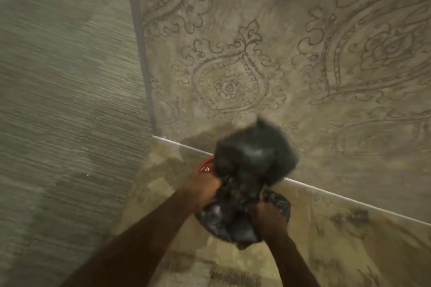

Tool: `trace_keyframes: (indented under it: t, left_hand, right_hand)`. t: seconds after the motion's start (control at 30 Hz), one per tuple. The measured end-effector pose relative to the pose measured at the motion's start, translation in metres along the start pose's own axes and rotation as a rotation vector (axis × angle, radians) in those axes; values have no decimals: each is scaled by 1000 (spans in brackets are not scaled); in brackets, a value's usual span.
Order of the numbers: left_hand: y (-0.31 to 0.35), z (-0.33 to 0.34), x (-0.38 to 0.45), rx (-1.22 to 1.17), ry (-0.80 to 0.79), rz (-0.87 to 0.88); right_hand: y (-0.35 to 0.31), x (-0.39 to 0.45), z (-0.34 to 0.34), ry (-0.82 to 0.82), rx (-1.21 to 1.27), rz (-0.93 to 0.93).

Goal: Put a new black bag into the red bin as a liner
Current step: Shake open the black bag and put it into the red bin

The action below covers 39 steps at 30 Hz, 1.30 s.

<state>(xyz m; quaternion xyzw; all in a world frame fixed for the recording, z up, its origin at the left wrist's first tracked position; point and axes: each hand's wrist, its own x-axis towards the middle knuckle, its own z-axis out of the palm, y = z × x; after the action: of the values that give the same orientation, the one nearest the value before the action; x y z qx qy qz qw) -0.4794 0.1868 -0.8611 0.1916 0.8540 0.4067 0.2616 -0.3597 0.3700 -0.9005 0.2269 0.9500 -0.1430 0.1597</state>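
Mostly blurred; only a sliver of the red bin (206, 166) shows, low against the patterned wall (303, 53), behind the left hand (205, 190); both the left and the right hand (270, 215) have fingers clenched on the crumpled, shiny black bag (247, 170), which balloons upward between them, hiding the bin's mouth.

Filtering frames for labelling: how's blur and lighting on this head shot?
Head view: dim, warm light; motion blur smears the black bag and striped wall; red bin barely shows; both hands, left and right, are soft-edged; wide-angle bends the baseboard.
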Motion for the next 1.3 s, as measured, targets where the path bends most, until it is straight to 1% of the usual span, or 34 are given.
trace_keyframes:
  t: [0.03, 0.07, 0.1, 0.13, 0.17, 0.23, 0.3, 0.4, 0.5, 0.57, 0.63, 0.7, 0.8, 1.0, 1.17, 1.23, 1.3]
  left_hand:
    - [-27, 8, -1, -72, -59, -122]
    - [-49, 12, 2, -189, -26, -246]
    - [-65, 13, 7, -235, 7, -290]
    - [-73, 13, 12, -339, 67, -317]
    - [-74, 13, 18, -507, 126, -352]
    - [-72, 14, 25, -715, 201, -400]
    - [-63, 14, 32, -841, 176, -431]
    - [-49, 8, 42, -793, 197, -342]
    - [-43, 1, 50, -597, 257, -219]
    - [-43, 0, 54, -489, 287, -126]
    - [-46, -1, 58, -483, 269, -52]
    - [-53, 1, 63, -499, 233, -20]
    - [-73, 11, 78, -511, 207, -18]
    - [-121, 45, 113, -517, 214, -14]
    - [-160, 74, 137, -432, 308, -75]
    - [-174, 87, 144, -405, 345, -131]
    - [-188, 102, 148, -440, 363, -170]
  right_hand:
    - [5, -2, 11, -74, 45, 13]
    - [7, -2, 12, -42, 165, 26]
    - [11, 2, 13, 32, 303, 40]
    - [16, 6, 7, 135, 435, 74]
    - [22, 12, 2, 231, 543, 109]
    - [27, 12, -9, 344, 678, 182]
    - [26, 10, -20, 405, 766, 222]
    - [29, 11, -35, 437, 778, 184]
    - [35, 24, -41, 465, 760, 169]
    - [38, 36, -39, 455, 772, 173]
    - [41, 52, -35, 451, 759, 161]
    - [43, 68, -31, 459, 723, 135]
    - [53, 95, -19, 445, 640, 102]
    - [76, 143, 17, 406, 479, 36]
    - [85, 175, 45, 395, 427, 47]
    - [89, 187, 56, 359, 417, 43]
    - [95, 199, 68, 317, 424, 35]
